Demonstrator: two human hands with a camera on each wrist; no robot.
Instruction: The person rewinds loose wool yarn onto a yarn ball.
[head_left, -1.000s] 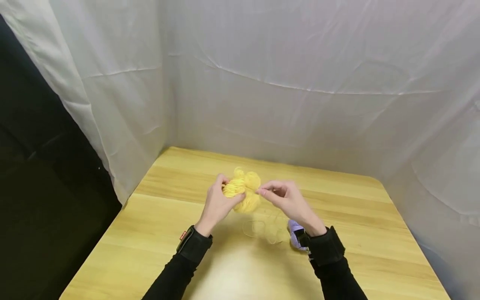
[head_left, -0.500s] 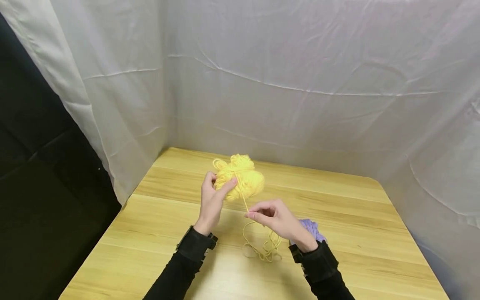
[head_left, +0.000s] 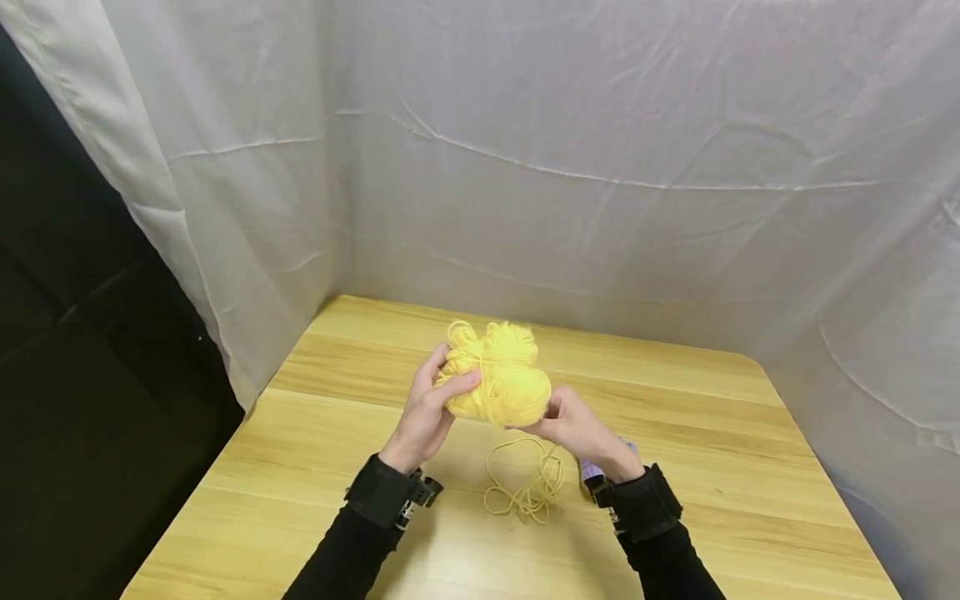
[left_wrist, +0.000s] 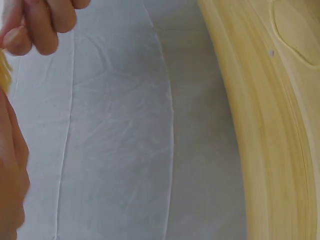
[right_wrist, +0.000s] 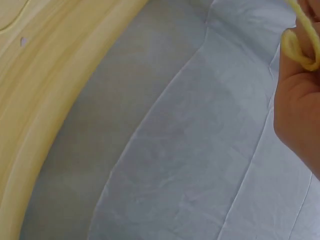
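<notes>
A yellow yarn ball point(head_left: 504, 375) is held above the middle of the wooden table point(head_left: 315, 467). My left hand point(head_left: 429, 406) grips its left side, thumb across the front. My right hand point(head_left: 572, 427) sits just under the ball's right side and pinches the yellow strand point(right_wrist: 300, 47). A loose tangle of yellow strand point(head_left: 525, 483) lies on the table below the hands. In the left wrist view only curled fingertips point(left_wrist: 35, 30) and a sliver of yellow show at the left edge.
A purple yarn ball point(head_left: 600, 467) lies on the table, mostly hidden behind my right wrist. White cloth point(head_left: 600, 167) hangs behind and to both sides of the table. A dark gap point(head_left: 67, 333) lies to the left.
The right hand rose from in front of the ball to its underside, carrying the strand. The left hand turned the ball slightly and lowered it a little.
</notes>
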